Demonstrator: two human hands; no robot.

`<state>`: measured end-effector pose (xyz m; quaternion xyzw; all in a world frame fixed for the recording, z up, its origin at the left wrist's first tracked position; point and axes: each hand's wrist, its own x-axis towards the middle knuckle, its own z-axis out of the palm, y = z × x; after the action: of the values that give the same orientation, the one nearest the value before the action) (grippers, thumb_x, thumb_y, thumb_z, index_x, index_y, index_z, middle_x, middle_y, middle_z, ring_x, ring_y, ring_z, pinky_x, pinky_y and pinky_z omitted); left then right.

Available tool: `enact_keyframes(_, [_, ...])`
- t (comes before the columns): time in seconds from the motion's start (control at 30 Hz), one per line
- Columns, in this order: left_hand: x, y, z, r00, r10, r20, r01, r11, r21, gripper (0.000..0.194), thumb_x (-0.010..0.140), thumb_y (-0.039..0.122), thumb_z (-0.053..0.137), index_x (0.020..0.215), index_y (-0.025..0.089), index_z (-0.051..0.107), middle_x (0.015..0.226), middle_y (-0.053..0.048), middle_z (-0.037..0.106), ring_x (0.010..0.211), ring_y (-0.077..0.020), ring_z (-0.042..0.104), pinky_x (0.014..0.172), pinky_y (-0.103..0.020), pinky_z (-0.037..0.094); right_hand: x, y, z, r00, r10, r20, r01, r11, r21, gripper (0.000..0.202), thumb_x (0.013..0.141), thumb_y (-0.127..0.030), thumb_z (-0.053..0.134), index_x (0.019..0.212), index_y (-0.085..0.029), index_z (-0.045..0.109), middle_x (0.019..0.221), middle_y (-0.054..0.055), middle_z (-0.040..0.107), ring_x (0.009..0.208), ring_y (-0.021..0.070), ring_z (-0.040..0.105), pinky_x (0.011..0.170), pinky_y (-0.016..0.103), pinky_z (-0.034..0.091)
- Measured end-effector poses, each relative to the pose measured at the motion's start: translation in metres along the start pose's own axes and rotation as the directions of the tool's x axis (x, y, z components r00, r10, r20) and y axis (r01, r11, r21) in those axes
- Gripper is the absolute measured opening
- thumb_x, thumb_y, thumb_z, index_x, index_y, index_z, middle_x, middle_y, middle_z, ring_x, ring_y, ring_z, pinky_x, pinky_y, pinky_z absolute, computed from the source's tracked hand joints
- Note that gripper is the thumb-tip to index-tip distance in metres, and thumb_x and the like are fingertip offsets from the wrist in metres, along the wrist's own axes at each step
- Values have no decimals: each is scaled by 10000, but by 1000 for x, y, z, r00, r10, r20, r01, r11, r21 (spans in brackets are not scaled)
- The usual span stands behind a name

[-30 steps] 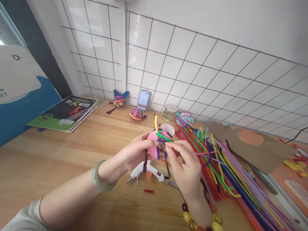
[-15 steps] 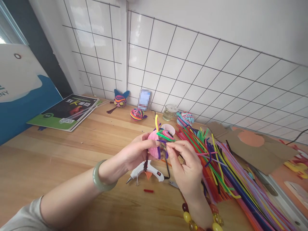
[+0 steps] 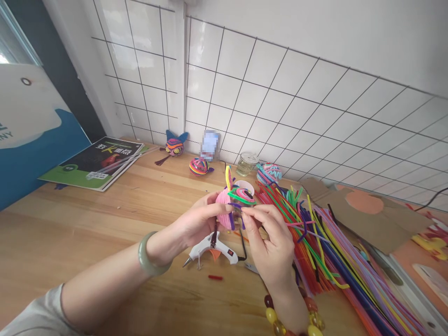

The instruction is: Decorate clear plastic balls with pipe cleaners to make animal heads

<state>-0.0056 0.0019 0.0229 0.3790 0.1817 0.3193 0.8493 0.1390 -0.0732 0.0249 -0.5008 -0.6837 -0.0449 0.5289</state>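
Two hands (image 3: 271,240) on one pink ornament (image 3: 223,221)

Fuzzy round craft (image 3: 224,215): ribbed pink side, purple edging, green-and-pink swirl, yellow loop. Below it, white plastic glue gun (image 3: 206,243) with orange trigger. Right of it, long fuzzy pipe cleaners (image 3: 353,256): red, green, yellow, lilac, navy.

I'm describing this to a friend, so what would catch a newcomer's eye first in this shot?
Probably the fan of bright pipe cleaners spread across the right side of the table. Next, the pink ornament with a yellow loop, held between the left hand and right hand, above a white glue gun.
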Motion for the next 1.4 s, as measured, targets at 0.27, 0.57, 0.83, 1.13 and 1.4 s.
enact_keyframes(0.27, [2, -2, -1, 990, 132, -46, -124, 981, 147, 395, 722, 218, 762, 1079, 153, 607, 809, -12, 644, 645, -99, 574, 664, -238, 483, 2, 0, -6, 1000, 17, -2, -17, 1000, 5, 201, 890, -108, 602, 1029, -237, 670, 897, 24, 615, 770, 143, 613, 657, 281, 526])
enact_keyframes(0.57, [-1, -9, 1, 962, 230, -145, -157, 906, 393, 584, 665, 208, 778, 1201, 144, 557, 1085, -81, 643, 946, -192, 595, 794, -287, 487, -5, 4, 3, 992, -112, 65, 121, 981, -154, 162, 899, -80, 576, 990, -201, 636, 880, 43, 576, 825, 173, 592, 728, 330, 519])
enact_keyframes(0.83, [6, -5, -7, 971, 213, -106, -181, 952, 247, 537, 682, 216, 783, 1170, 134, 577, 1048, -96, 683, 866, -193, 653, 738, -294, 522, 1, -4, -12, 985, 172, -19, -170, 983, 69, 139, 948, -181, 519, 822, -213, 567, 813, -4, 559, 757, 125, 553, 666, 238, 456])
enact_keyframes(1.13, [23, 17, -40, 986, 161, -44, -166, 971, -172, 356, 827, 293, 624, 1152, 147, 624, 1086, -127, 712, 954, -244, 685, 837, -378, 566, 4, -13, -25, 822, 37, 568, -310, 866, 392, 378, 1000, -401, 430, 699, -205, 547, 678, -19, 531, 633, 115, 522, 590, 230, 426])
enact_keyframes(1.4, [20, 13, -35, 990, 126, 64, -104, 955, -277, 454, 827, 334, 618, 1207, 86, 596, 1145, -165, 694, 985, -268, 687, 864, -376, 562, -3, -4, -6, 948, 39, 315, -53, 998, 35, 85, 949, -169, 545, 999, -205, 604, 918, 27, 635, 856, 131, 618, 750, 235, 487])
